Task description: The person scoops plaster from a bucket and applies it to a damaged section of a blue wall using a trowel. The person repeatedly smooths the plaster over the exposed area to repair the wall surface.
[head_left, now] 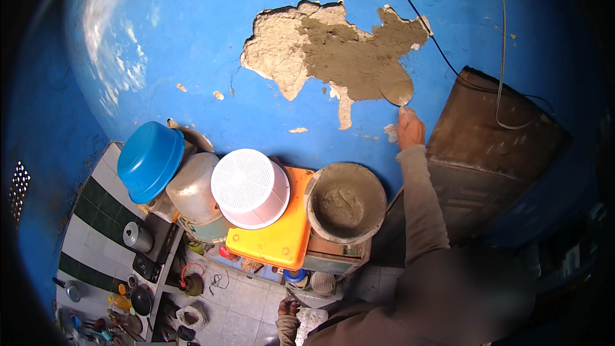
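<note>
Head camera, looking down a bright blue wall [211, 70] from high up. The landmark is a large ragged patch of bare plaster [333, 51] where the paint has come away; its left part is pale and dry, its right part darker and greyer, like fresh mortar.

At the lower right tip of that patch, the right hand [410, 129] is raised on an outstretched arm in a tan sleeve. Its fingers are closed around a flat trowel blade [397, 86], which lies pressed against the wall at the edge of the darker mortar. The blade sits just above the hand, its long axis running up and slightly left toward the patch. The right hand is by far the nearer hand to the patch.

Well below the patch, near the bottom edge, the left hand [288, 307] hangs low, close to a pale lumpy thing [311, 321]. Whether its fingers grip anything cannot be told at this size.

Directly below the patch, between it and the left hand, stands a round grey pan of wet mortar [346, 202], below and to the left of the right hand. Left of the pan are an upturned white perforated basket [250, 187] on an orange stool [282, 237], then a metal bowl [192, 189] and a blue plastic tub [150, 160]. Right of the patch leans a brown wooden board [493, 147], with thin cables running down the wall above it.
</note>
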Motion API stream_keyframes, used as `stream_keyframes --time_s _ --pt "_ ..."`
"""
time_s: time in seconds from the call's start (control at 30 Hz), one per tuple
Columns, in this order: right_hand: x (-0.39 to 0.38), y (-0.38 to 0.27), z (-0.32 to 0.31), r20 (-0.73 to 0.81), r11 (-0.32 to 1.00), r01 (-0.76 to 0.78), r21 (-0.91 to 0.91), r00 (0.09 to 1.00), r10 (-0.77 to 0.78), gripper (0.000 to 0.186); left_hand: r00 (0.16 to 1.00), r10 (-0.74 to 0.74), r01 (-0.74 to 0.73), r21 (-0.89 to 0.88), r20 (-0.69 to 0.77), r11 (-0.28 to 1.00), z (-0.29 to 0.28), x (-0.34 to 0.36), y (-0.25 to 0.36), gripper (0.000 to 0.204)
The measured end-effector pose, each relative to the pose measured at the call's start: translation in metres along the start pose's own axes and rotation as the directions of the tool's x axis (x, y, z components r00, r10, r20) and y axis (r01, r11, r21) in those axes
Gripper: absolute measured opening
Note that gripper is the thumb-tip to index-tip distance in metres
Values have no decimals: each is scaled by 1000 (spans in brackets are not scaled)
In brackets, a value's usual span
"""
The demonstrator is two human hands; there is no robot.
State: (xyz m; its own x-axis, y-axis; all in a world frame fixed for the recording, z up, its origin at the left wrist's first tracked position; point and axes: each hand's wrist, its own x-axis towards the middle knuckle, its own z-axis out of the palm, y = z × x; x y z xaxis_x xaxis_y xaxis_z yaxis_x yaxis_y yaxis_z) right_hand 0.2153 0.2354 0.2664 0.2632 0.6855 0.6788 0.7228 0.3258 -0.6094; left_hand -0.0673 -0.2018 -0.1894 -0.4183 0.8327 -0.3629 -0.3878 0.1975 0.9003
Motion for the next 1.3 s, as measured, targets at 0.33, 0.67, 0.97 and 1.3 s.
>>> stream_keyframes --time_s 0.33,0.67,0.97,1.3 --pt "-26 23 -4 44 982 -91 165 995 85 34 999 -2 3 21 -36 1000 -13 -17 -4 41" --pt "14 -94 22 120 991 134 -27 984 -130 34 1000 5 -5 7 -15 1000 -14 6 -15 48" --pt "24 -69 25 208 959 80 -273 978 -22 38 1000 -4 3 28 15 1000 -3 7 -15 41" --pt "-17 -60 5 264 970 -62 -235 956 125 36 997 74 -74 -23 -10 997 -7 3 -18 40"
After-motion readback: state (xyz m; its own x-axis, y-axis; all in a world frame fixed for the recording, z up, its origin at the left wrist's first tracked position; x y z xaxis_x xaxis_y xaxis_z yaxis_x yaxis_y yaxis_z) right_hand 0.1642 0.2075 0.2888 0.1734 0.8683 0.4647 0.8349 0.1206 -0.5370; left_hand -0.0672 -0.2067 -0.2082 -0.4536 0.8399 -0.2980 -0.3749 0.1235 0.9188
